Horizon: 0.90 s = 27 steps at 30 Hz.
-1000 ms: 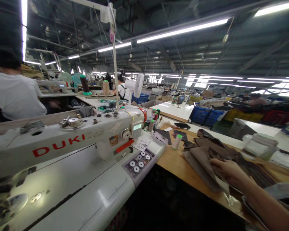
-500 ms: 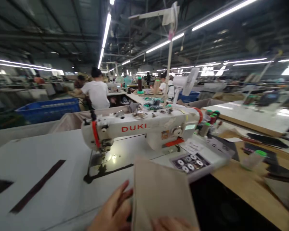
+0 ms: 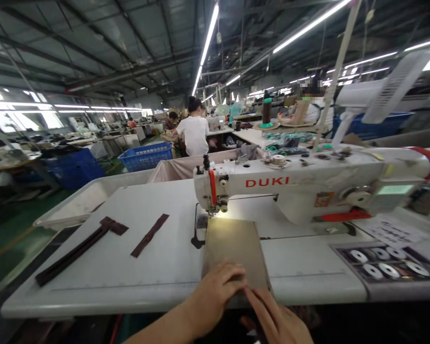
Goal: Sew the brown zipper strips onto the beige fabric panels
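A beige fabric panel [image 3: 232, 243] lies on the machine table, its far edge under the lit needle area of the white sewing machine [image 3: 304, 184]. My left hand [image 3: 217, 289] rests across the near part of the panel, fingers drawn together and gripping it. Close against those fingertips, my right hand [image 3: 275, 313] grips the panel's near right end, with its lower fingers partly hidden below the table edge. To the left lie a short dark brown strip [image 3: 149, 235] and a longer brown strip [image 3: 75, 253] with a folded end.
A tray of bobbins [image 3: 387, 263] sits at the table's right. Behind the table are a cloth-lined bin [image 3: 157, 174] and a blue basket [image 3: 146, 156]. A person in a white shirt [image 3: 193, 136] sits farther back. A white fan [image 3: 380, 93] stands at the right.
The view has swung left. The panel has gone from being held up before the machine to lying flat by the needle. My left hand has moved from beside it onto it.
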Each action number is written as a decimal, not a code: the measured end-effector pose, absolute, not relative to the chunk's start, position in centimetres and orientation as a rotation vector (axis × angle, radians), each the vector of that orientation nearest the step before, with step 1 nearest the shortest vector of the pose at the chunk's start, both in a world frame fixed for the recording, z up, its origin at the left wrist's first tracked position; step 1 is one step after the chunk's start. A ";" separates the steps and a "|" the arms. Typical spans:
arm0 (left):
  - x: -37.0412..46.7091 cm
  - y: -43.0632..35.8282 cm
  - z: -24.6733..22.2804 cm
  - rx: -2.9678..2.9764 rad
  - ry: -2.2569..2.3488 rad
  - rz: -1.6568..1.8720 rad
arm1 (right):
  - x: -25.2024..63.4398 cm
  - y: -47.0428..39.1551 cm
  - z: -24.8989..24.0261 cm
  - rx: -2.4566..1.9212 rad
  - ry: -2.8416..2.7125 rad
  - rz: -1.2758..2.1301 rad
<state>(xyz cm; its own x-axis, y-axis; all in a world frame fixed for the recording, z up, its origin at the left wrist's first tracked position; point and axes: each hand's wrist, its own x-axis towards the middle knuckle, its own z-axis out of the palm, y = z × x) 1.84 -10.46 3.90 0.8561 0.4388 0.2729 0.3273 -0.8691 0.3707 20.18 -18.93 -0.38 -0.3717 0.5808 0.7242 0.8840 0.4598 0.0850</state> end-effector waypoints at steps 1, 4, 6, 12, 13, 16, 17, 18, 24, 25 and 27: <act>1.6 -10.3 3.0 2.716 0.545 0.496 | 19.9 -18.7 -0.7 -1.235 -2.099 -0.625; 1.0 -9.9 2.2 2.702 0.408 0.509 | 19.5 -18.4 -1.1 -1.349 -2.105 -0.599; 1.1 -9.4 2.5 2.702 0.351 0.536 | 19.5 -18.2 -0.8 -1.422 -2.090 -0.585; 2.8 -7.2 2.9 2.883 0.329 0.838 | 19.7 -16.8 0.7 -1.579 -2.034 -0.507; 3.1 -7.1 3.0 2.901 0.349 0.890 | 19.8 -16.6 0.9 -1.612 -2.022 -0.488; 3.6 -7.0 3.1 2.913 0.379 0.951 | 19.6 -16.0 1.3 -1.666 -2.020 -0.452; 3.6 -7.1 3.0 2.913 0.373 0.974 | 19.5 -15.8 1.4 -1.667 -2.033 -0.444; 3.6 -7.1 2.8 2.915 0.363 0.997 | 19.4 -15.6 1.4 -1.664 -2.050 -0.438; 2.0 -6.5 2.2 2.928 0.469 1.034 | 21.3 -15.7 1.1 -1.665 -2.078 -0.377; 1.6 -6.4 2.2 2.918 0.537 1.033 | 22.0 -15.8 1.0 -1.671 -2.062 -0.363; 0.7 -6.3 2.2 2.899 0.691 1.040 | 23.4 -16.2 0.8 -1.680 -2.026 -0.334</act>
